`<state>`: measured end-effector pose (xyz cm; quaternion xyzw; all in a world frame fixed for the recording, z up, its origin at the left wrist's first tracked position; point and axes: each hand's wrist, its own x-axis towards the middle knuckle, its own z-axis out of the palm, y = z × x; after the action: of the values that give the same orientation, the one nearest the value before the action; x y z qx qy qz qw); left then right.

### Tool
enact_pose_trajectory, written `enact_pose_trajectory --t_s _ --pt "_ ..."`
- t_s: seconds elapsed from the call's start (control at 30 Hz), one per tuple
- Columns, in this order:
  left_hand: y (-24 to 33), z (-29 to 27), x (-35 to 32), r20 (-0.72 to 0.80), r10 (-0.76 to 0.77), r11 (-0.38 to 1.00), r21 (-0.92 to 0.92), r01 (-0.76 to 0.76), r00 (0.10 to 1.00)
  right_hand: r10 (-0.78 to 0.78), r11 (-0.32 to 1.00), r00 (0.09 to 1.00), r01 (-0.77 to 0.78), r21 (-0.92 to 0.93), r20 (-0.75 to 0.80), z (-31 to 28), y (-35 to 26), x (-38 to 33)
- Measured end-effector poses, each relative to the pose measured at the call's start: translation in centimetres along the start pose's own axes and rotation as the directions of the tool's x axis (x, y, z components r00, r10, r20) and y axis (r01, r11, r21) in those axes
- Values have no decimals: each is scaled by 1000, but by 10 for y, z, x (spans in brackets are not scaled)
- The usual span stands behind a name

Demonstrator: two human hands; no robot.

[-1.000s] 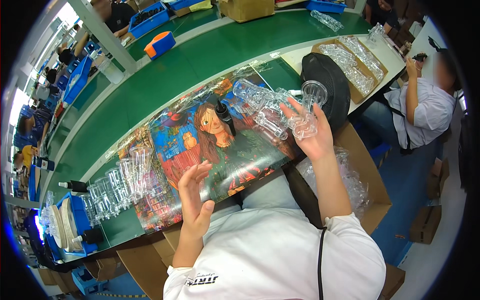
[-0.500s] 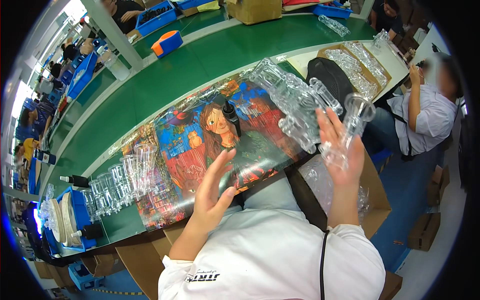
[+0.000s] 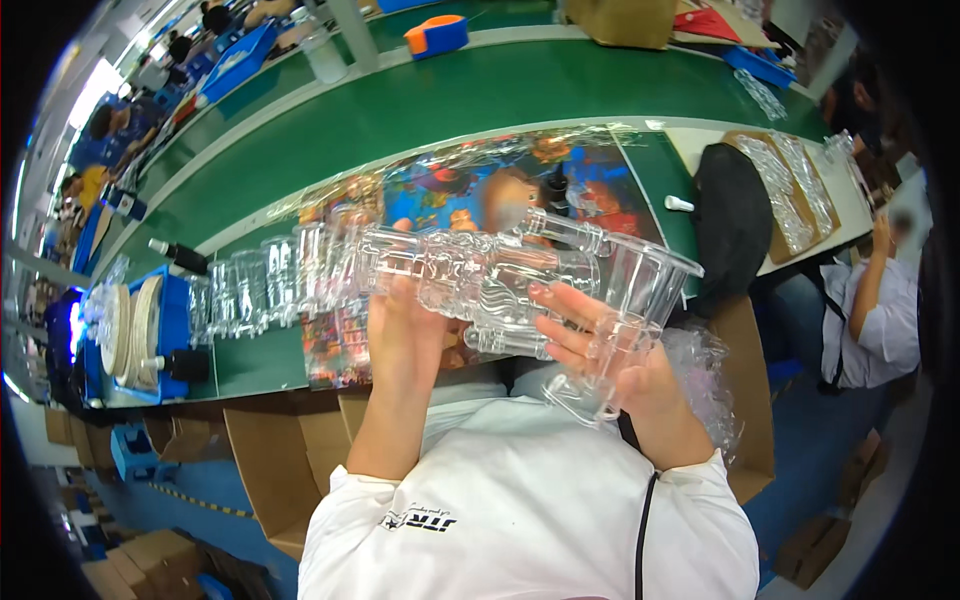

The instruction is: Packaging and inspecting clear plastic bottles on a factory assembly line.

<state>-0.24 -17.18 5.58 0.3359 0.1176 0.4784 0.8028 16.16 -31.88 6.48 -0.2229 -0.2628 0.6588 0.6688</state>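
A long, clear, glass-like vessel [image 3: 440, 265] with ribbed sections and side tubes lies across both my hands above the table's front edge. My left hand [image 3: 405, 325] grips its left end, fingers partly behind the see-through wall. At the other end, my right hand [image 3: 635, 365] holds it near a flared clear cup [image 3: 650, 270]; whether cup and vessel are one piece I cannot tell. Beneath is a colourful printed mat [image 3: 430, 180], with a small dark bottle [image 3: 557, 188] standing on it. Several clear cup-shaped pieces [image 3: 280, 270] stand in a row to the left.
A blue bin [image 3: 175, 300] holding white rolls [image 3: 145, 320] sits far left, beside dark bottles with white tips [image 3: 185, 365]. On the right are a black bag-like thing [image 3: 735, 220], a carton [image 3: 755, 400] and a seated co-worker [image 3: 870, 320]. A tape dispenser [image 3: 440, 36] lies behind.
My right hand has brought the clear vessel left and down, in front of me. My left hand, open and empty before, now holds its left end. The head view has turned.
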Motion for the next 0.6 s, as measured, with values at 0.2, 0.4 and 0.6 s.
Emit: enact_pose_trajectory --t_s 0.2,0.4,0.6 --pt "30 -41 0 -197 -88 975 -219 44 976 36 733 983 97 -674 181 5 22 28" --pt "49 -47 9 -237 -92 905 -426 -18 967 198 283 871 388 -877 450 22 22 37" --pt "63 -53 25 -158 5 853 -514 -86 987 234 702 929 43 -711 286 11 12 10"
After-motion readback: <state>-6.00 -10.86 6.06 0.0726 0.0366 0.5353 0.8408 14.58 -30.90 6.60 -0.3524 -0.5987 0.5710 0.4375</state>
